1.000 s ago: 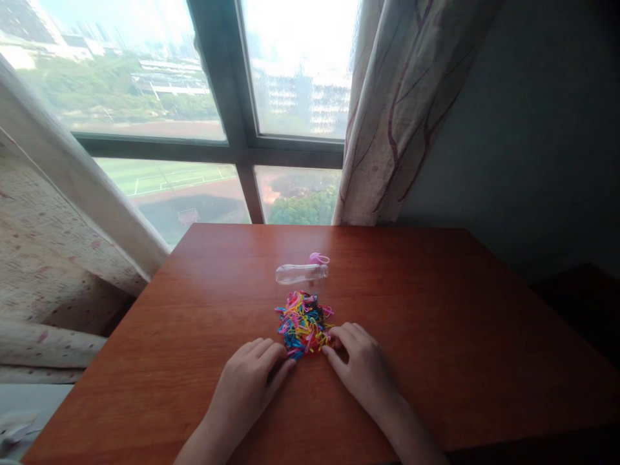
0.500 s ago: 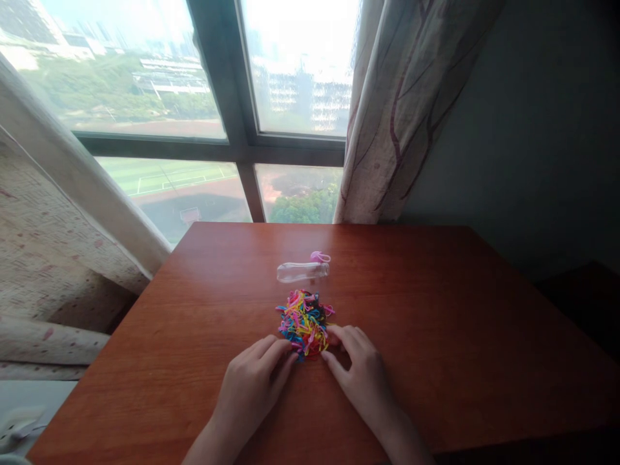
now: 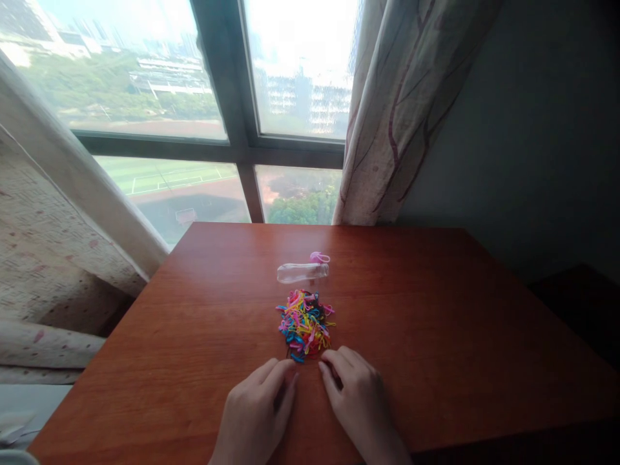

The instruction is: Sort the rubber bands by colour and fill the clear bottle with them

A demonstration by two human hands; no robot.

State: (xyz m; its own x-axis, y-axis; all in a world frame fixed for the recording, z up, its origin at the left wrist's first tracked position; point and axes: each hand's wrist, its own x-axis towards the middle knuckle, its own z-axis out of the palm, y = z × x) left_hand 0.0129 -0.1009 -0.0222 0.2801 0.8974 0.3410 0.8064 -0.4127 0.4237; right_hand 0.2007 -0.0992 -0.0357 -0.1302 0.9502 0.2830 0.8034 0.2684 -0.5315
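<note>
A heap of small rubber bands (image 3: 305, 321) in several bright colours lies on the red-brown wooden table (image 3: 436, 336). Both my hands rest palm down just in front of it. My left hand (image 3: 259, 408) lies flat with fingers together and stretched toward the heap's near edge, holding nothing that I can see. The thumb and forefinger of my right hand (image 3: 356, 400) are drawn together at the heap's near right edge; what they pinch is too small to make out. Behind the heap a small clear bottle (image 3: 301, 273) lies on its side, with a pink cap (image 3: 320, 258) beside it.
The table stands against a large window (image 3: 213, 97) with patterned curtains (image 3: 402, 110) on both sides. A dark wall is on the right. The table's near edge runs just under my wrists.
Both hands have slid back toward me, off the heap to its near edge. The heap looks a little narrower and more gathered.
</note>
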